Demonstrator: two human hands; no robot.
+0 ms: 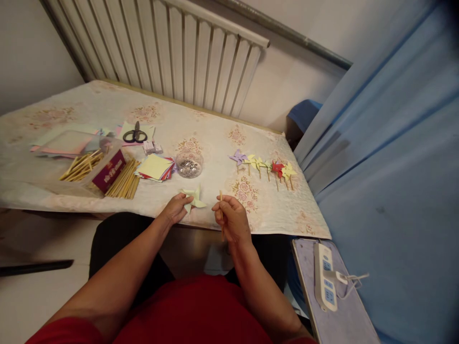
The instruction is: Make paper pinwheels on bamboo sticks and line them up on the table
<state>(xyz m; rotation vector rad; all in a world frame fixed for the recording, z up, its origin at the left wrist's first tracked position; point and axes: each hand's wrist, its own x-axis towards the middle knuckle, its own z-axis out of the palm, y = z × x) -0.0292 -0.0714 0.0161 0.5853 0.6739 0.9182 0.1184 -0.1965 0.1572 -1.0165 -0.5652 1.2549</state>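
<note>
Between the thumb and fingers of my left hand (176, 207) is a pale green paper pinwheel (195, 198), held at the table's front edge. A short wooden stick (221, 210) stands roughly upright in the closed fingers of my right hand (232, 217), a little to the right of the pinwheel and apart from it. Beyond my left hand lies a round clear dish (189, 165) of small metal pins. Beside the dish sits a stack of coloured paper squares (155, 167). Several finished pinwheels on sticks (277, 168) lie in a row at the right.
On the left are a plastic box (81, 179) of sticks, a loose pile of sticks (124, 180), black scissors (135, 135), small boxes (152, 147) and paper sheets (68, 143). A power strip (325, 277) rests on a side surface. A blue curtain (390, 191) hangs at right.
</note>
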